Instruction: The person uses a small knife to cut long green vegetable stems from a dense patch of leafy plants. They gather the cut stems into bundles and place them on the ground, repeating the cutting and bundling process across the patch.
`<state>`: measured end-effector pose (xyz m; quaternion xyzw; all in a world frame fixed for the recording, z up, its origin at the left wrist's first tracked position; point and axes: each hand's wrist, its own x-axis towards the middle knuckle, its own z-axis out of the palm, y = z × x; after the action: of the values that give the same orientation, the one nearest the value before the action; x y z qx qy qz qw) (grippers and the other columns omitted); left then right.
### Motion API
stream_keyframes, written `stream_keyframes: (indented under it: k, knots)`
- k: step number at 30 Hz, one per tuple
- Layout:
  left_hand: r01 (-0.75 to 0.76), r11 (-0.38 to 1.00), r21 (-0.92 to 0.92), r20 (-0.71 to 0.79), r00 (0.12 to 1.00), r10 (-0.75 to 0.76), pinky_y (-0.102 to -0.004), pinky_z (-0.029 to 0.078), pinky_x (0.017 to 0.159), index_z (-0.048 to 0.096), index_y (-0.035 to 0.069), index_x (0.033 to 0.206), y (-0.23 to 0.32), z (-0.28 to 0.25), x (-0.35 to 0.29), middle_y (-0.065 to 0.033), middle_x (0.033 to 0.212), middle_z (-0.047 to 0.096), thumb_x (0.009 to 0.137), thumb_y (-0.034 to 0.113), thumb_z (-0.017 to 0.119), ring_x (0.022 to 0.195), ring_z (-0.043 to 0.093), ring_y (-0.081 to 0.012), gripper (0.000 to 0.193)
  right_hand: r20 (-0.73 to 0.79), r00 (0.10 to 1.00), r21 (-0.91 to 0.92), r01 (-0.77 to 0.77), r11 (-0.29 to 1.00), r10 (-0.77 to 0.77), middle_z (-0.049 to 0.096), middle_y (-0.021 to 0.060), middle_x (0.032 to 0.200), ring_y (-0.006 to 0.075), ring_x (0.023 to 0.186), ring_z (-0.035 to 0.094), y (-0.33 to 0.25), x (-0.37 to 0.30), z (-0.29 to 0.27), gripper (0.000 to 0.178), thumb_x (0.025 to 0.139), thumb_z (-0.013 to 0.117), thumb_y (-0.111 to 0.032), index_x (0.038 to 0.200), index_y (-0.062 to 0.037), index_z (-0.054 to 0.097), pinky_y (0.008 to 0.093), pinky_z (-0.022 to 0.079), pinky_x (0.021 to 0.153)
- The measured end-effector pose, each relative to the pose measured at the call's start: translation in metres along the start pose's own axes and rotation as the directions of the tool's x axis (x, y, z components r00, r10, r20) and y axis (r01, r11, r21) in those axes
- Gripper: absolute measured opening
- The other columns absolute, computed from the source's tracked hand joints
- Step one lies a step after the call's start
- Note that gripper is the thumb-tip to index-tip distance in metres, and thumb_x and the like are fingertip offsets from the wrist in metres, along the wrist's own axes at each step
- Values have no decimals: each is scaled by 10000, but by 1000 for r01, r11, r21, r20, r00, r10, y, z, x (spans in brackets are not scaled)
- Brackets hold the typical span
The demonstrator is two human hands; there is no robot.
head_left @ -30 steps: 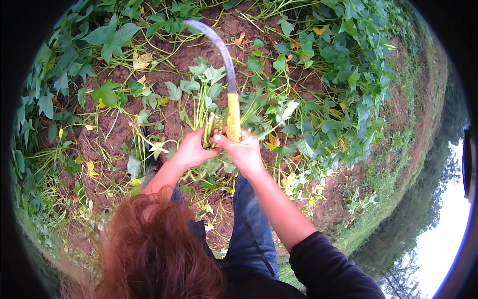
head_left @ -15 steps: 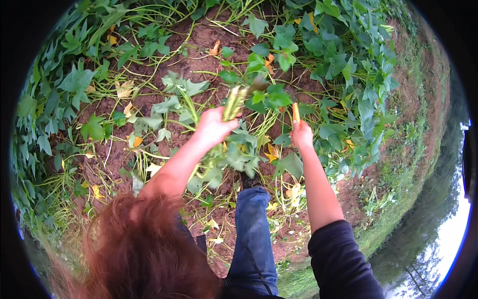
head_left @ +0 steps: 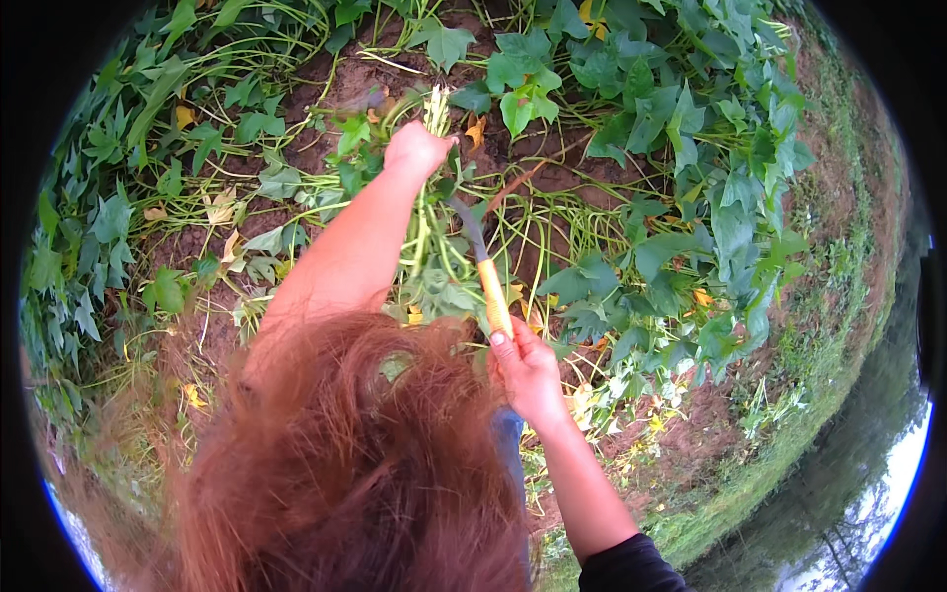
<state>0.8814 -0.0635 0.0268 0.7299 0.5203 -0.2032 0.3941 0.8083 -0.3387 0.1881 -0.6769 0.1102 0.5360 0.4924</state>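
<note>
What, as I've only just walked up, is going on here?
A person's left hand holds a bundle of green stems, pale ends sticking out beyond it. The right hand has a sickle in its grip by the orange-yellow handle. The dark blade lies near the left hand; whether it touches anything is unclear. Leafy vines spread over reddish-brown soil.

The stem bundle (head_left: 435, 111) sits in the left grip (head_left: 419, 150). The sickle (head_left: 495, 298) lies in the right grip (head_left: 529, 371), its blade between both grips. Leafy vines (head_left: 691, 247) spread right of both.
</note>
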Motion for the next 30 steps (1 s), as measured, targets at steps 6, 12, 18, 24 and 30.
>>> stream_keyframes:
  k: [6, 12, 18, 24, 30]
  knots:
    - [62, 998, 24, -13, 998, -61, -353, 493, 838, 626, -4, 1046, -87, -30, 48, -164, 1029, 650, 728, 380, 760, 929, 634, -243, 516, -204, 934, -438, 180, 881, -292, 567, 42, 631, 91, 542, 522, -27, 50, -5, 319, 928, 548, -196, 1187, -11, 535, 269, 451, 515]
    - [-1, 854, -520, 143, 986, 88, -317, 448, 737, 575, 18, 964, -51, -29, 8, -55, 799, 636, 756, 153, 756, 677, 557, -158, 306, 79, 814, -828, 375, 417, -576, 634, 204, 722, 387, 683, 632, -74, 172, 20, 326, 898, 549, -313, 1117, -72, 553, 475, 498, 624]
    - [31, 906, -422, 202, 978, 61, -288, 437, 656, 579, 26, 937, -91, -55, -4, -41, 808, 625, 793, 136, 713, 620, 495, -112, 225, 60, 787, -883, 329, 335, -614, 608, 191, 644, 380, 579, 615, -27, 131, 11, 275, 890, 572, -242, 1085, -57, 513, 472, 490, 502]
    - [35, 891, -452, 184, 981, 55, -298, 457, 590, 590, 5, 975, -145, -52, -34, -47, 785, 629, 762, 167, 750, 610, 521, -122, 312, -275, 881, -727, 71, 683, -384, 601, 135, 617, 238, 525, 610, 46, 27, -23, 387, 922, 546, -230, 1238, -11, 502, 351, 480, 500]
    - [2, 883, -470, 70, 997, 35, -288, 497, 699, 630, -11, 990, -195, -35, -79, -81, 823, 676, 693, 223, 809, 712, 615, -133, 418, -279, 906, -577, 107, 810, -318, 506, -5, 605, 70, 517, 468, 22, 95, 6, 288, 945, 510, -224, 1146, -20, 538, 248, 396, 479]
